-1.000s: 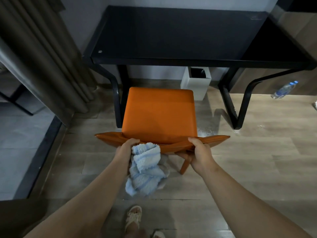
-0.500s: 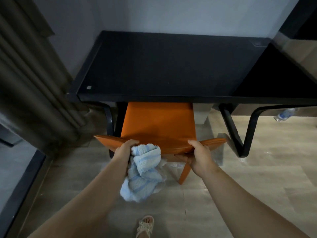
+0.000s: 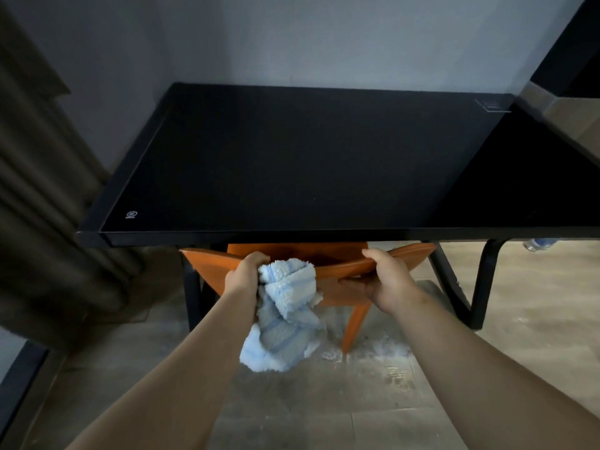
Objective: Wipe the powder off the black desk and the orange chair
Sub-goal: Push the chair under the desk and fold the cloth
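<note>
Both hands grip the curved top edge of the orange chair (image 3: 337, 271), whose seat sits almost wholly tucked under the black bench (image 3: 292, 164). Only a strip of seat shows below the bench's front edge, with the backrest wings flaring out to either side. The left hand (image 3: 245, 274) is closed over the backrest rim and, in the same grasp, pinches a fluffy light-blue cloth (image 3: 285, 306), which hangs down in folds behind the chair back, its lower end dangling free above the floor. The right hand (image 3: 388, 280) is clamped on the rim further right, fingers curled over the top and thumb under it.

The bench top is dark and glossy, with a small round white mark (image 3: 131, 215) near its front left corner; no powder can be made out on it from here. One orange chair leg (image 3: 354, 326) slants down to the wooden floor (image 3: 519, 319), and white powder (image 3: 386, 349) is smeared on the boards around its foot. Black bench legs (image 3: 480, 287) stand to the right of the chair. A brown curtain (image 3: 42, 190) hangs at the left, and part of a plastic bottle (image 3: 539, 243) peeks out beneath the bench edge at far right.
</note>
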A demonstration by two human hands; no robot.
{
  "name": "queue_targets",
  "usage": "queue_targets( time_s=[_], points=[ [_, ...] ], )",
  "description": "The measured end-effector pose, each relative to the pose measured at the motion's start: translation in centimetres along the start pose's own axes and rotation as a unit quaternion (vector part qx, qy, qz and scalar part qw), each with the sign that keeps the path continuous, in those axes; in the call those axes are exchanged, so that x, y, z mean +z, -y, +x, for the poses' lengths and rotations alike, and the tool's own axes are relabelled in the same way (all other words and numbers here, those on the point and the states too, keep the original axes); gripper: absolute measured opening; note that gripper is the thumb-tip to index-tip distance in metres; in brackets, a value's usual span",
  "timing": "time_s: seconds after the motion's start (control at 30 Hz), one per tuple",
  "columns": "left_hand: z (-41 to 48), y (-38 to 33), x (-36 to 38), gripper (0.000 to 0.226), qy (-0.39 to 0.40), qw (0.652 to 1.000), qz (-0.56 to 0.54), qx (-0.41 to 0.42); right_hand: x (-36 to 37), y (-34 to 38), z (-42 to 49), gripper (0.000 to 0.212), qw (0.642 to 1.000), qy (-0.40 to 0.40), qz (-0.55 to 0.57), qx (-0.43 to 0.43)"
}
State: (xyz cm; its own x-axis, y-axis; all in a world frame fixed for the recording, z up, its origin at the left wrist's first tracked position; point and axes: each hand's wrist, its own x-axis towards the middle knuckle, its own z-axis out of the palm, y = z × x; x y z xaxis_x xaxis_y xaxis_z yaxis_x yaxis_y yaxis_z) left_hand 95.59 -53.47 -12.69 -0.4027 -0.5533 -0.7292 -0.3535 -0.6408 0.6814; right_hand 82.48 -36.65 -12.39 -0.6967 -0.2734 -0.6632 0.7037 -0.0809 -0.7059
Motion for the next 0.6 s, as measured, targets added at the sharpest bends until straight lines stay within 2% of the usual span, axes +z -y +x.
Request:
queue_targets(
  time_s=[0.2, 0.37, 0.5, 0.53, 0.6],
  points=[
    [0.6, -0.6, 1.3, 0.039, -0.017, 1.0, 0.018, -0.002, 0.1, 1.0, 1.3, 0.018, 1.0, -0.001, -0.007, -0.006],
    [-0.2, -0.6, 1.1, 0.035, -0.017, 0.999, 0.033, -0.013, 0.0, 0.8, 1.1, 0.037, 0.999, -0.02, -0.032, -0.012],
    [-2.6, -0.1, 0.6, 0.047, -0.027, 0.998, 0.057, -0.012, -0.1, -0.5, -1.4, 0.072, 0.979, -0.108, -0.17, -0.03],
    [-3.5, 0.2, 0.5, 0.047, -0.022, 0.997, 0.067, -0.006, -0.3, -1.1, -2.7, 0.072, 0.974, -0.118, -0.187, -0.054],
    [-5.6, 0.7, 0.5, 0.041, -0.002, 0.996, 0.088, 0.016, -0.6, -2.3, -6.2, 0.057, 0.975, -0.068, -0.188, -0.097]
  ],
)
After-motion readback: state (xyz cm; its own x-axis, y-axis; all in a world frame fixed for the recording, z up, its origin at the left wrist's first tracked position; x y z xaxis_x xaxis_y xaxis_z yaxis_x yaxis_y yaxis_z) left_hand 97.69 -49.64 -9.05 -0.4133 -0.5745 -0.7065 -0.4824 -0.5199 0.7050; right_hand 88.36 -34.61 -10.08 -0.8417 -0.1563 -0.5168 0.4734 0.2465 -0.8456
